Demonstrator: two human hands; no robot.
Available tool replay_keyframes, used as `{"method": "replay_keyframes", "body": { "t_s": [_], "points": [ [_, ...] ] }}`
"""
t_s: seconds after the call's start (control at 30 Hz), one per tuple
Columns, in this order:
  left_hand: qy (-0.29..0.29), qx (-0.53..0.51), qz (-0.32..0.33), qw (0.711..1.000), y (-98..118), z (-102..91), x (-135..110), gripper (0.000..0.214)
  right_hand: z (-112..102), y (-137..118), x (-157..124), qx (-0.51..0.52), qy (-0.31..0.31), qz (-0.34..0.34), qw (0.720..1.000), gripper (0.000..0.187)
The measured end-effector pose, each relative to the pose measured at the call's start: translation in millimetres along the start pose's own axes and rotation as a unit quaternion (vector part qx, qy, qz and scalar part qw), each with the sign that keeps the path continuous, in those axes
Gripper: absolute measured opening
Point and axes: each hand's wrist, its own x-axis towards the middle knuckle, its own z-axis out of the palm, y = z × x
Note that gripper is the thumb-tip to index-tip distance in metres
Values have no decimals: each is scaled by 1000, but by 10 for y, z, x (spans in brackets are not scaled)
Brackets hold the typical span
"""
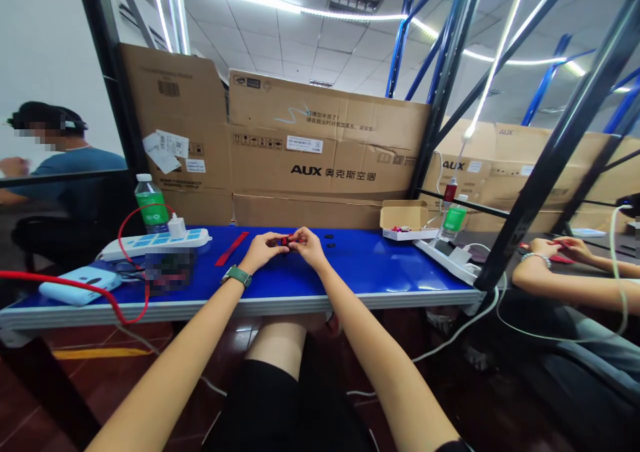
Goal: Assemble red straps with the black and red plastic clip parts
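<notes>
Two hands (307, 247) around small red piece (285, 241)

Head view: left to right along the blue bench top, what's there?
light-blue power bank → white power strip → red strip → left hand → small red part → right hand → black rings → open cardboard box → green-labelled bottle

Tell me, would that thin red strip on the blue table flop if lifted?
The thin red strip lies straight, so it is probably fairly stiff. Flat and slim, it likely weighs little and won't roll, though it may slide on the glossy blue table top.
</notes>
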Motion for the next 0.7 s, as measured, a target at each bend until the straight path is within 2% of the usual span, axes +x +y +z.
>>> {"method": "replay_keyframes", "body": {
  "t_s": [0.17,0.33,0.5,0.63,0.7],
  "points": [
    [33,139,82,986,59,-6,-23,42,8,16,3,-56,-8,-2,998,26],
    [-1,224,147,963,87,16,-25,28,8,47,-13,-184,2,-10,983,11],
    [-1,259,142,955,87,35,-25,23,64,32,-13,-238,45,-53,969,5],
    [12,265,125,956,99,25,-32,23,101,-39,-15,-236,111,-87,961,5],
    [13,270,119,955,94,17,-34,27,93,-63,-19,-230,125,-88,961,5]
  ]
}}
